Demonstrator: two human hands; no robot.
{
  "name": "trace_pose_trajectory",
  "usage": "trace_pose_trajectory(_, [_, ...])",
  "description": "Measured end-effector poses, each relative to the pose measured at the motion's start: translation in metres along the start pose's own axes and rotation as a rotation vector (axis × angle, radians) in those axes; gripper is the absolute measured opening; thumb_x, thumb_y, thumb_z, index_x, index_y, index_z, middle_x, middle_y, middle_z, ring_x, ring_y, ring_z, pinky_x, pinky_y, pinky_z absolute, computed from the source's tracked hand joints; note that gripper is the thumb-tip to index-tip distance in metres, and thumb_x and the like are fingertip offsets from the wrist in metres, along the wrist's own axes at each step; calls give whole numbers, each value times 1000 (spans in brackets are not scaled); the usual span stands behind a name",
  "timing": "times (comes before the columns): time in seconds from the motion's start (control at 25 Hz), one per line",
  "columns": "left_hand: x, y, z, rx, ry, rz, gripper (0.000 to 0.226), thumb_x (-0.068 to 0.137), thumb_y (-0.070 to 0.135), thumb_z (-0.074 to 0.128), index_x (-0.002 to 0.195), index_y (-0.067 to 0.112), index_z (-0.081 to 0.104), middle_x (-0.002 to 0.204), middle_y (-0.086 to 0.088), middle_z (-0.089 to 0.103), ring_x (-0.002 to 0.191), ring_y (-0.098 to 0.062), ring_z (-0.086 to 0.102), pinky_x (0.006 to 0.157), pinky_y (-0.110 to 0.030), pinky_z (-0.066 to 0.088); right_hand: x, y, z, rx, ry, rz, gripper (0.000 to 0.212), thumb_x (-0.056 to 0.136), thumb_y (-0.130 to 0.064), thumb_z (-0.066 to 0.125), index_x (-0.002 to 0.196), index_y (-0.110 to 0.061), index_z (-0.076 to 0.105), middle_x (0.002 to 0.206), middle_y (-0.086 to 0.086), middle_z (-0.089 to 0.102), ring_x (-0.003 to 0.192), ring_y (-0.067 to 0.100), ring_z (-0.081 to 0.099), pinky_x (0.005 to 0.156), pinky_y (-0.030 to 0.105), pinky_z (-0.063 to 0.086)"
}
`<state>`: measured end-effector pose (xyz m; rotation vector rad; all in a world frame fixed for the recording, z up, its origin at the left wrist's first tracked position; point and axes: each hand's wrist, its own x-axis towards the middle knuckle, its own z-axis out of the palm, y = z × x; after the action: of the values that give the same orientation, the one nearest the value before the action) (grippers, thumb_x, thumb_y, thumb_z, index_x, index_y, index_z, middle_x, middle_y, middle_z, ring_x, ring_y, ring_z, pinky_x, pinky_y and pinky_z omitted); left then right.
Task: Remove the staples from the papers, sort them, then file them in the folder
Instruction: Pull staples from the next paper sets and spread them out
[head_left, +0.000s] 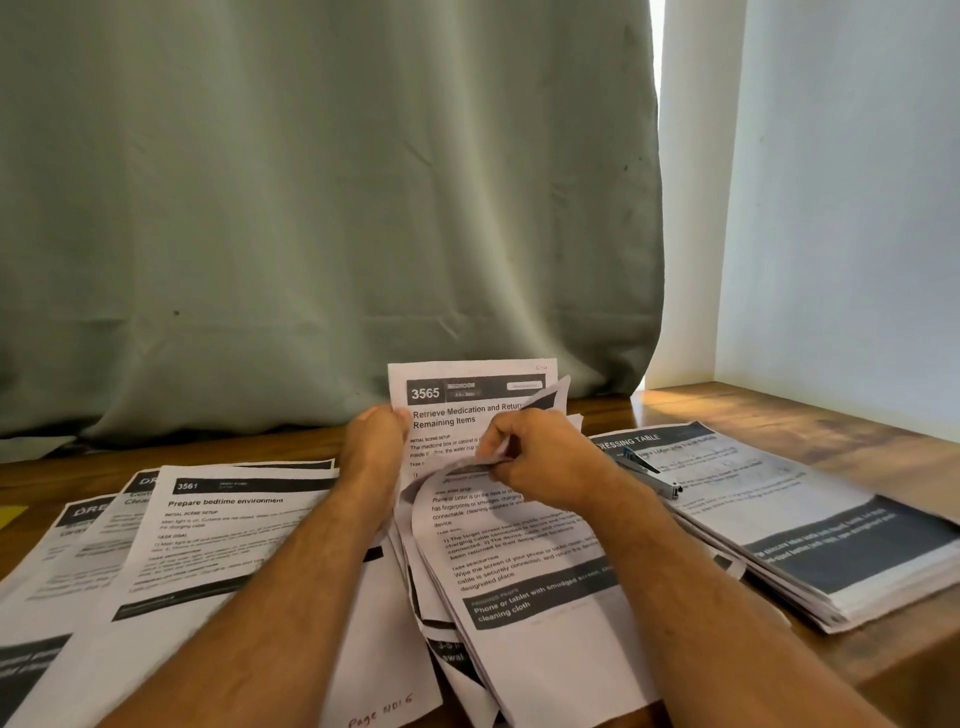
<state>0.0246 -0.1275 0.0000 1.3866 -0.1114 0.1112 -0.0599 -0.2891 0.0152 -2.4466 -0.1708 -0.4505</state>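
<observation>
A middle pile of printed sheets (524, 577) lies on the wooden table (753, 410). My left hand (374, 441) holds the sheet headed 3565 (452, 400) upright by its left edge at the back of that pile. My right hand (540, 457) pinches the curled top edge of a nearer sheet and folds it back. To the left, several sheets are spread out, with sheet 3561 (218, 525) on top. A stack of papers (810, 530) sits at the right, and a grey staple remover (649, 473) rests on it. No folder is in view.
A grey-green curtain (322, 208) hangs right behind the table. A white wall (841, 208) closes the right side. A yellow scrap (10, 517) shows at the far left edge. The table's front right edge runs near the right stack.
</observation>
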Motion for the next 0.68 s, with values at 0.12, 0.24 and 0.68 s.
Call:
trace_pose_trajectory(0.12, [-11,2,-3,100,-186,77,17,87,4,50,83,9,66,77,-15,71,68,-27,65,60,-33,54,-1,-1,0,16,118,-49,75,85,-3,70,139,-38,32,89,-11,60,83,9,65,85,30,58])
trace_pose_trajectory(0.24, [-12,1,-3,71,-208,87,14,85,3,55,87,5,69,84,-21,73,72,-33,65,67,-42,54,-1,-3,-1,3,115,-45,84,85,-3,71,144,-41,23,96,-12,58,86,10,65,89,36,58])
trace_pose_trajectory(0.68, [-15,2,3,131,-170,187,8,98,23,63,106,25,64,87,-1,78,68,-20,75,51,-30,58,3,-5,7,-99,67,-90,69,93,-11,65,141,-47,32,106,-9,60,97,15,65,92,33,54])
